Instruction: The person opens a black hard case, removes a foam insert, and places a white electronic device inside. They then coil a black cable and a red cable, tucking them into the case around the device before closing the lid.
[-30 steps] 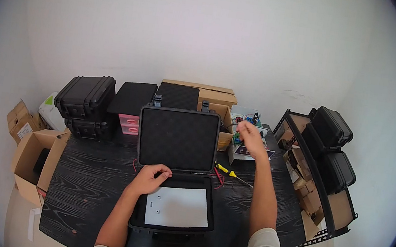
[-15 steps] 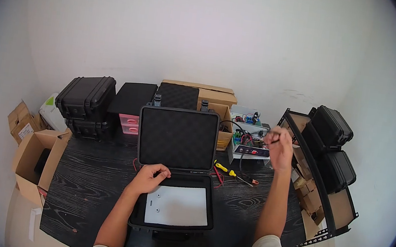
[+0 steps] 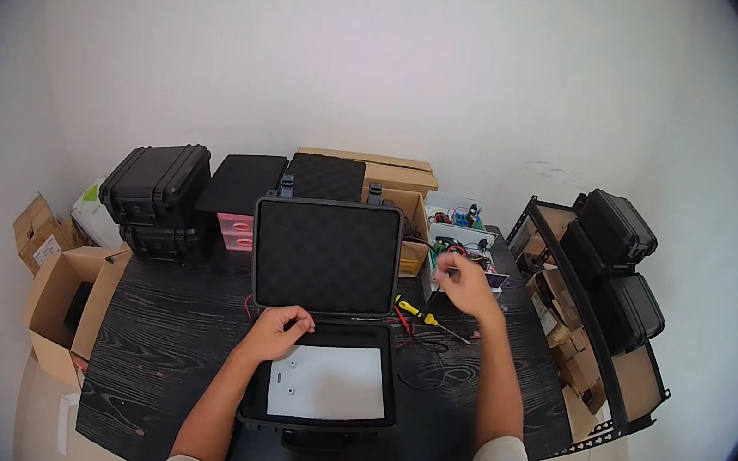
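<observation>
An open black case (image 3: 319, 308) holds a white panel (image 3: 328, 384) in its foam-lined base, and its padded lid stands upright behind. My left hand (image 3: 277, 332) rests at the panel's upper left corner, its fingers curled and nothing seen in them. Over the table, right of the lid, my right hand (image 3: 464, 285) is pinched on a thin black cable, partly blurred. Coils of black cable (image 3: 434, 385) lie below it. A yellow-and-black screwdriver (image 3: 417, 311) and red leads (image 3: 403, 321) lie right of the case.
Behind my right hand sit white housings with electronics (image 3: 462, 233) and a cardboard box (image 3: 412, 259). Stacked black cases (image 3: 155, 193) and pink drawers (image 3: 236, 232) stand back left. An open carton (image 3: 62, 293) is at the left, a metal rack (image 3: 594, 325) at the right.
My right hand has moved left and down, closer to the lid. Black cable coils now lie on the table beside the case. My left hand remains at the panel's corner.
</observation>
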A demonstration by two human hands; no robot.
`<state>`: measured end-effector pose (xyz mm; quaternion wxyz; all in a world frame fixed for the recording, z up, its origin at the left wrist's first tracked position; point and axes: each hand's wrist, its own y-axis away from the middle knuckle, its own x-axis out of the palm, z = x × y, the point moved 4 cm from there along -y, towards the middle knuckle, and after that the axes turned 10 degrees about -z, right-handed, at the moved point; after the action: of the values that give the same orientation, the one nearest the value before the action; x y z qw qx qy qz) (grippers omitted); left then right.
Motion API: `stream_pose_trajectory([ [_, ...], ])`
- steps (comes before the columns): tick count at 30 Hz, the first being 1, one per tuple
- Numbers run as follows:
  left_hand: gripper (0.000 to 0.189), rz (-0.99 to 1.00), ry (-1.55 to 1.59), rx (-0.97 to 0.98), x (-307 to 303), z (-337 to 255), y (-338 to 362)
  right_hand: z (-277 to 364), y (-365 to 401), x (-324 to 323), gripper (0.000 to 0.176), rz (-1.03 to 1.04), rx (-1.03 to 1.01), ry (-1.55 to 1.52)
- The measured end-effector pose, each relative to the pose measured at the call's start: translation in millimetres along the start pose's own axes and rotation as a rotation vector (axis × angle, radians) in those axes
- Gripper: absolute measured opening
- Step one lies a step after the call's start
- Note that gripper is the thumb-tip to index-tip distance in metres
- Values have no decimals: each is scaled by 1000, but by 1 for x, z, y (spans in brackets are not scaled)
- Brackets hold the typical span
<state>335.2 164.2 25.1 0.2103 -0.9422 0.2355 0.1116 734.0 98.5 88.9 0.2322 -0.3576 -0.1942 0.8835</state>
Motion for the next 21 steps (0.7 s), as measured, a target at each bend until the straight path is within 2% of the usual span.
stream_pose_trajectory([
  [1, 15, 0, -6, -1, -1, 0, 0, 6, -16, 8, 34, -109, -6, 66],
  [4, 15, -1, 10, -21, 0, 4, 1, 8, -52, 42, 38, -383, -397, 298],
  [7, 15, 1, -6, -45, -1, -1, 1, 0, -74, 67, 33, -29, -58, 430],
  [10, 16, 1, 7, -39, -1, 3, 1, 2, -90, 70, 26, -24, -4, 503],
  [16, 16, 6, -25, -39, -1, -3, 1, -9, -92, 85, 18, 88, -112, 506],
  [19, 16, 15, 13, -23, -1, 0, 0, -11, -103, 77, 16, -234, -176, 271],
  [21, 17, 17, 2, -34, -2, 0, 1, -17, -107, 65, 17, -383, -71, 114],
])
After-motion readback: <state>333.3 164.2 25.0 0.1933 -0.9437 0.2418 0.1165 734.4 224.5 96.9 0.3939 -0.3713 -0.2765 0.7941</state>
